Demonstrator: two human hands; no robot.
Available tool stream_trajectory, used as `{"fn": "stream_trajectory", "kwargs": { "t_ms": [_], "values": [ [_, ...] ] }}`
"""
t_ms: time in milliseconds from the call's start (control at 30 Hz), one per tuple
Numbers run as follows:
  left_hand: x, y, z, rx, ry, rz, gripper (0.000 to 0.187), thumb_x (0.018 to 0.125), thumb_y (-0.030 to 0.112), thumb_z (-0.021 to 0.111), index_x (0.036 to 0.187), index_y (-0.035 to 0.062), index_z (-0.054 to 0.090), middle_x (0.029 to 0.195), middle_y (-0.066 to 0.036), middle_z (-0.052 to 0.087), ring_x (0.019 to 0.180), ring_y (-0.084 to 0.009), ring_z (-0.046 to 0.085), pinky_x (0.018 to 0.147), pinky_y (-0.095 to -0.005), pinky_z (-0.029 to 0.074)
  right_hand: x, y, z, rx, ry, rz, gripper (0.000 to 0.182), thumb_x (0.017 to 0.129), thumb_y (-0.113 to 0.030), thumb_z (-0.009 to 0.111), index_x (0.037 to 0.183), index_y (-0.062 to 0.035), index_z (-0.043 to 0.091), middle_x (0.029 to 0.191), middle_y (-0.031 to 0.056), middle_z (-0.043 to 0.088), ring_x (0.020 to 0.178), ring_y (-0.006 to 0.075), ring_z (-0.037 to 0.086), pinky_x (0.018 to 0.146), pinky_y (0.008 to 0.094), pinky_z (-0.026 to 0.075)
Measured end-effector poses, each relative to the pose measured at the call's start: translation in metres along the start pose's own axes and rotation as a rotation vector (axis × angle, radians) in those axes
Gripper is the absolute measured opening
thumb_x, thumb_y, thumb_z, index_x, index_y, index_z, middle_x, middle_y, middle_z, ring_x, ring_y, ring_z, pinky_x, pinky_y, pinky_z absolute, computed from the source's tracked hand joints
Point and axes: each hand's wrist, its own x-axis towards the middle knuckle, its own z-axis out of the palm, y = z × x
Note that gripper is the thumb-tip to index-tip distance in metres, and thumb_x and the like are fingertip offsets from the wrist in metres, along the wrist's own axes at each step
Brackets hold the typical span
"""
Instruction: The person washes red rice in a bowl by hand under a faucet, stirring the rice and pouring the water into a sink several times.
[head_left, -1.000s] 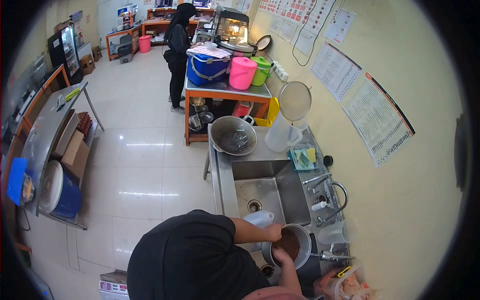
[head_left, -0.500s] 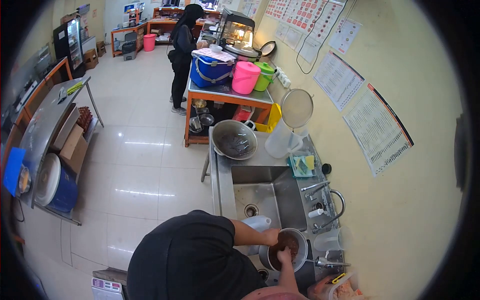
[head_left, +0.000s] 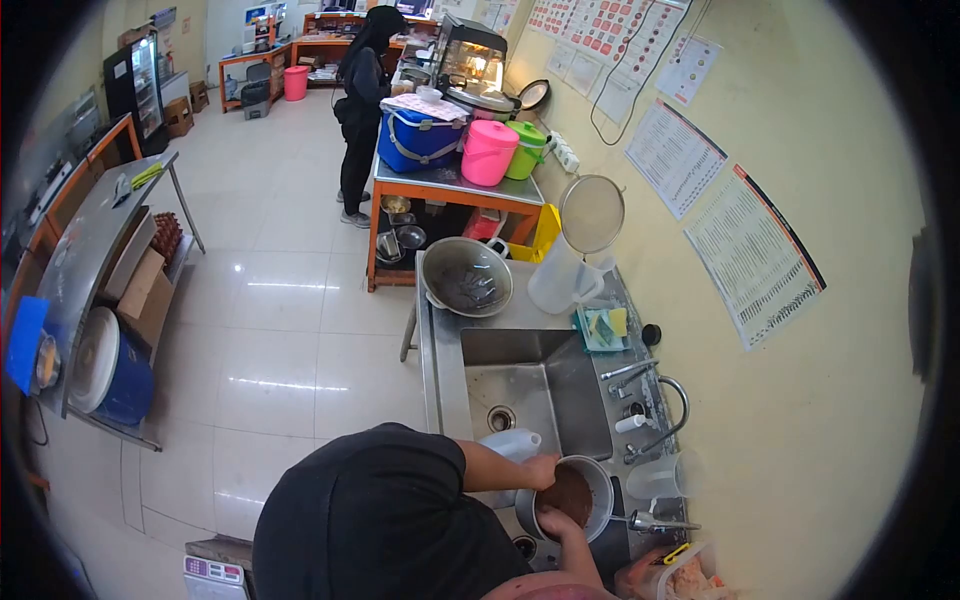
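A round metal pot with a reddish-brown mass inside stands at the near end of the sink counter. My left hand is closed on the pot's upper-left rim. Inside the pot, my right hand reaches down at the near side against the brown contents, its fingers mostly hidden. A translucent plastic jug lies beside my left forearm. To the right of the pot rests a metal tool with a shaft.
The sink basin and faucet lie beyond the pot. A large pot, a pitcher and a strainer stand farther along. A clear tub is at lower right. A person in black stands at the far table.
My right hand has shifted from the middle of the pot toward its near-left side. My left hand stays at the rim.
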Motion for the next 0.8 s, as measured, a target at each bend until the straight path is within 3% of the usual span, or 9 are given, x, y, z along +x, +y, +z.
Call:
{"fn": "stream_trajectory", "kwargs": {
  "t_ms": [33, 133, 233, 333, 533, 633, 733, 800],
  "values": [
    [0.001, -0.002, 0.001, -0.004, -0.004, 0.009, 0.044, 0.078, 0.008, 0.054, 0.122, 0.0014, 0.052, 0.111, -0.025, 0.063, 0.107, -0.0393, 0.060, 0.091, -0.0476, 0.048, -0.007, -0.003, 0.000, -0.096, -0.075, 0.024, 0.055, 0.092, -0.042, 0.043, 0.132, -0.0057, 0.052, 0.137, 0.0204, 0.049, 0.129, 0.0362, 0.044, 0.108, 0.0387, 0.033],
    [0.001, -0.003, 0.000, -0.013, -0.008, 0.032, 0.044, 0.078, 0.007, 0.054, 0.121, 0.0009, 0.052, 0.111, -0.025, 0.062, 0.106, -0.0394, 0.060, 0.091, -0.0475, 0.048, 0.004, 0.031, 0.014, -0.220, 0.021, 0.095, 0.057, 0.089, -0.044, 0.043, 0.128, -0.0039, 0.056, 0.136, 0.0196, 0.050, 0.127, 0.0380, 0.046, 0.107, 0.0406, 0.035],
    [-0.005, 0.002, -0.007, -0.019, 0.005, 0.044, 0.043, 0.078, 0.007, 0.054, 0.120, 0.0003, 0.053, 0.111, -0.025, 0.062, 0.106, -0.0394, 0.060, 0.091, -0.0473, 0.048, -0.017, 0.023, -0.015, -0.396, -0.058, 0.336, 0.060, 0.087, -0.038, 0.045, 0.137, -0.0037, 0.045, 0.143, 0.0200, 0.041, 0.130, 0.0354, 0.042, 0.110, 0.0428, 0.031],
    [-0.003, 0.000, -0.003, -0.034, 0.021, 0.043, 0.043, 0.078, 0.007, 0.053, 0.120, -0.0002, 0.053, 0.111, -0.026, 0.062, 0.106, -0.0392, 0.060, 0.091, -0.0472, 0.048, 0.002, 0.040, -0.006, -0.165, 0.364, 0.289, 0.063, 0.087, -0.033, 0.049, 0.140, -0.0008, 0.039, 0.142, 0.0249, 0.040, 0.131, 0.0365, 0.041, 0.111, 0.0422, 0.030],
    [0.007, -0.009, 0.010, -0.045, 0.060, 0.058, 0.041, 0.079, 0.010, 0.054, 0.120, 0.0016, 0.054, 0.111, -0.025, 0.062, 0.106, -0.0387, 0.060, 0.090, -0.0474, 0.048, 0.045, 0.021, 0.002, 0.486, 0.662, 0.142, 0.064, 0.088, -0.031, 0.051, 0.141, 0.0007, 0.035, 0.141, 0.0269, 0.041, 0.132, 0.0390, 0.039, 0.111, 0.0409, 0.029],
    [0.014, -0.014, 0.019, -0.027, 0.069, 0.044, 0.040, 0.080, 0.012, 0.054, 0.119, 0.0045, 0.055, 0.111, -0.023, 0.063, 0.105, -0.0384, 0.060, 0.089, -0.0475, 0.048, 0.042, 0.015, 0.005, 0.541, 0.595, -0.001, 0.063, 0.089, -0.032, 0.051, 0.142, -0.0006, 0.035, 0.141, 0.0261, 0.041, 0.133, 0.0387, 0.038, 0.111, 0.0404, 0.029],
    [0.000, 0.001, 0.000, 0.010, 0.026, 0.017, 0.045, 0.079, 0.009, 0.054, 0.124, 0.0023, 0.052, 0.113, -0.025, 0.062, 0.107, -0.0386, 0.060, 0.091, -0.0472, 0.048, 0.032, 0.017, 0.007, 0.453, 0.253, -0.106, 0.062, 0.091, -0.035, 0.047, 0.144, -0.0039, 0.035, 0.142, 0.0248, 0.040, 0.133, 0.0374, 0.038, 0.111, 0.0404, 0.029],
    [-0.001, -0.001, 0.000, 0.002, 0.027, 0.026, 0.045, 0.080, 0.009, 0.053, 0.124, 0.0030, 0.052, 0.113, -0.025, 0.062, 0.107, -0.0386, 0.060, 0.092, -0.0472, 0.048, 0.021, 0.021, 0.017, 0.251, 0.175, 0.039, 0.062, 0.091, -0.040, 0.045, 0.141, -0.0049, 0.039, 0.142, 0.0233, 0.042, 0.132, 0.0371, 0.039, 0.110, 0.0401, 0.031]
  ]
}}
